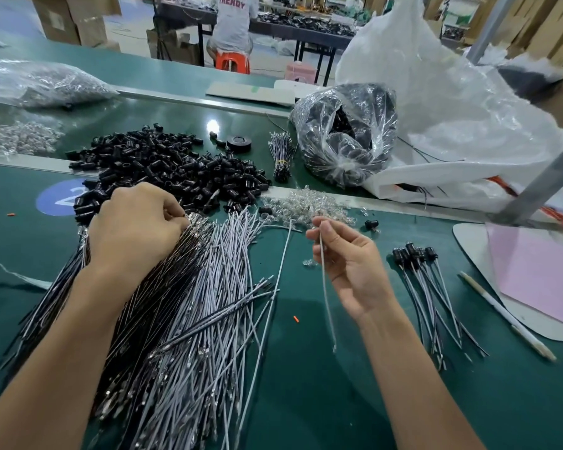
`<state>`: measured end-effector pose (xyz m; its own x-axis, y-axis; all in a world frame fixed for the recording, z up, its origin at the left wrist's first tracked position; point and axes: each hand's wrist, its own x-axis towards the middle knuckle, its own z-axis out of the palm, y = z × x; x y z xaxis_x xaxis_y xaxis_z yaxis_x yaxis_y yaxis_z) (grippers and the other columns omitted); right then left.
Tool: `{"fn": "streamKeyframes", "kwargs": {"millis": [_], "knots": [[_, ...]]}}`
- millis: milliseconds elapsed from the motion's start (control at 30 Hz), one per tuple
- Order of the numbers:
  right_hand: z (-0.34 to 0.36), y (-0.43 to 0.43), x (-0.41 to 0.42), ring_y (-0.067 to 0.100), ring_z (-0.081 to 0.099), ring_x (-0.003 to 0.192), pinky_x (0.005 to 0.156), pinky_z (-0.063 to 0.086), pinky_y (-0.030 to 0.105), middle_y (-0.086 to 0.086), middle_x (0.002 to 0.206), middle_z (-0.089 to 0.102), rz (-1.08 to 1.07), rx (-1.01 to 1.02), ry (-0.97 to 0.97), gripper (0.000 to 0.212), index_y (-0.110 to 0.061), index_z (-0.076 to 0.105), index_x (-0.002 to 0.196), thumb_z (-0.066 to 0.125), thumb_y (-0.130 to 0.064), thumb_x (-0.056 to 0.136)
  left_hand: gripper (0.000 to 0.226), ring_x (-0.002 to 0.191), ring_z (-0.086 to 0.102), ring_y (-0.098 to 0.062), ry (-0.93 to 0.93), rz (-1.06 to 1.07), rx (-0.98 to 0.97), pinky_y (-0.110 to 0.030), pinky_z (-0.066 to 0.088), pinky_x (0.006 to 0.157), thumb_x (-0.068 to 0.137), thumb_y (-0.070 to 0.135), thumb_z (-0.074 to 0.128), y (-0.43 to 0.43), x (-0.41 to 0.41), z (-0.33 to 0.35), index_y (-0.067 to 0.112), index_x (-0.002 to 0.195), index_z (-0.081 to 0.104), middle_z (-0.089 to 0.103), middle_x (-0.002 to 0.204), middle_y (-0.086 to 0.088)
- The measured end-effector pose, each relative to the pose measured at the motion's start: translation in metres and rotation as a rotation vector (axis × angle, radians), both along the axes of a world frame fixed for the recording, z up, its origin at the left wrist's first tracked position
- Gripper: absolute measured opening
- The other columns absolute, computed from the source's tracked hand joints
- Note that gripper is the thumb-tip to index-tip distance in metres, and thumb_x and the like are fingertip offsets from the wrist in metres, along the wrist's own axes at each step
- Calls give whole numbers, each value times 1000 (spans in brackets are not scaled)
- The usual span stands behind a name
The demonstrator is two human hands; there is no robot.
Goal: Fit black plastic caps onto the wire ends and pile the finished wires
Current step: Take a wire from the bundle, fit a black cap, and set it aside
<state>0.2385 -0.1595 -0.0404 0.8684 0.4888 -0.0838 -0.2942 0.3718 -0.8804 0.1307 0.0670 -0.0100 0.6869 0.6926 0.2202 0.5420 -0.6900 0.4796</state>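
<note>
A big heap of loose black plastic caps (166, 167) lies at the back of the green table (322, 384). In front of it spreads a pile of black wires (150, 303) and white wires (215, 303). My left hand (134, 228) rests on the black wires, its fingers curled and pinching at their far ends. My right hand (345, 264) is raised to the right and pinches one white wire (326, 287), which hangs down from its fingers. Several finished wires with black caps (429, 280) lie in a small pile at the right.
Small clear parts (306, 206) are scattered behind my right hand. A tied wire bundle (281, 157), a tape roll (239, 142), a clear bag of black parts (345, 134) and a large white sack (436, 108) stand behind. A pen (504, 316) and pink paper (540, 277) lie right.
</note>
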Motion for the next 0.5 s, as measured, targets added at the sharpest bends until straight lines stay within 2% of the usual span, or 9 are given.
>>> {"fn": "streamKeyframes", "kwargs": {"millis": [100, 167, 233, 300, 333, 400, 500], "knots": [[0, 2, -1, 10, 62, 55, 55, 53, 18, 7, 75, 73, 6, -51, -18, 14, -8, 72, 86, 69, -15, 74, 4, 80, 64, -32, -17, 10, 52, -36, 52, 69, 86, 28, 72, 4, 2, -5, 26, 84, 76, 71, 82, -6], [0, 2, -1, 11, 63, 56, 55, 53, 18, 8, 75, 73, 3, -53, -30, 15, -8, 72, 86, 70, -16, 73, 5, 70, 66, -23, -104, -48, -17, -30, 49, 61, 84, 24, 74, 6, 2, -1, 23, 80, 76, 71, 72, -1], [0, 2, -1, 11, 64, 58, 57, 54, 17, 8, 76, 73, -8, -37, -47, 15, -9, 74, 85, 71, -16, 73, 5, 55, 66, -13, -259, -189, -303, -23, 46, 49, 80, 18, 77, 2, 2, 12, 20, 75, 76, 72, 64, 0], [-1, 2, -2, 11, 66, 61, 60, 54, 17, 7, 78, 74, -19, -15, -73, 16, -9, 75, 88, 71, -16, 73, 3, 52, 66, -13, -401, -341, -654, -20, 48, 43, 76, 15, 78, -10, 3, 27, 14, 76, 76, 74, 69, -6], [-1, 2, -2, 11, 66, 62, 61, 54, 16, 7, 78, 74, -23, -5, -85, 16, -10, 76, 87, 71, -16, 73, 7, 53, 67, -15, -447, -395, -768, -19, 50, 44, 73, 16, 77, -16, 4, 32, 11, 78, 76, 75, 72, -8], [0, 1, -3, 11, 67, 64, 62, 55, 17, 7, 77, 74, -28, 10, -102, 12, -13, 78, 80, 73, -18, 71, 14, 55, 67, -16, -501, -449, -871, -19, 52, 46, 71, 17, 76, -28, 11, 38, 8, 82, 75, 75, 76, -10], [0, 2, -4, 12, 68, 64, 62, 55, 18, 6, 75, 74, -21, 33, -123, 13, -15, 79, 77, 77, -22, 67, 11, 57, 68, -13, -581, -435, -926, -19, 51, 48, 78, 11, 73, -45, 23, 39, 6, 87, 73, 75, 77, -8]]}}
